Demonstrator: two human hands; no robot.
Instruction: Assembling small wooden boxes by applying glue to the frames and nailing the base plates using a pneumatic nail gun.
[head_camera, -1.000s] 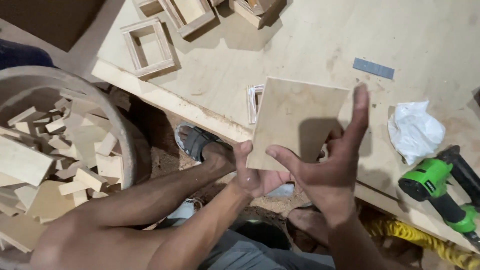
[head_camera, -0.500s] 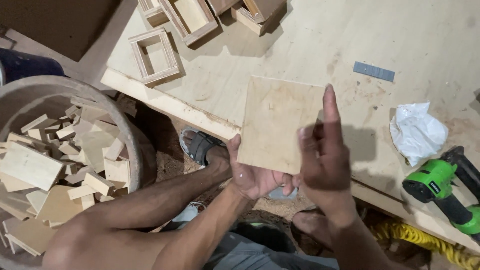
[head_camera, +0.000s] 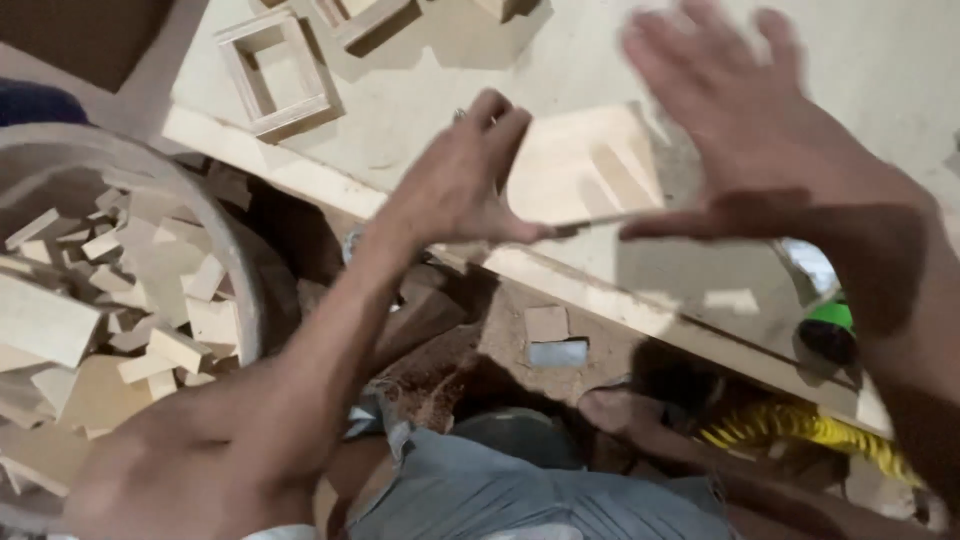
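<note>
Board (head_camera: 580, 165) on table (head_camera: 880, 60) (between hands); scrap tub (head_camera: 240, 270) left.

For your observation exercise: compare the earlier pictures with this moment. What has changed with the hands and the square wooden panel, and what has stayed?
The wooden panel went from upright in both hands to lying flat. The right hand let go and opened above it; the left hand remains at its edge. The tub of offcuts and wooden frame stayed.

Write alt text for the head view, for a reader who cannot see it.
Two bare hands hold a thin square plywood panel almost flat over a pale wooden worktable: the left hand at its left edge, the blurred right hand spread at its right. A round tub of wood offcuts sits at the left.
</note>
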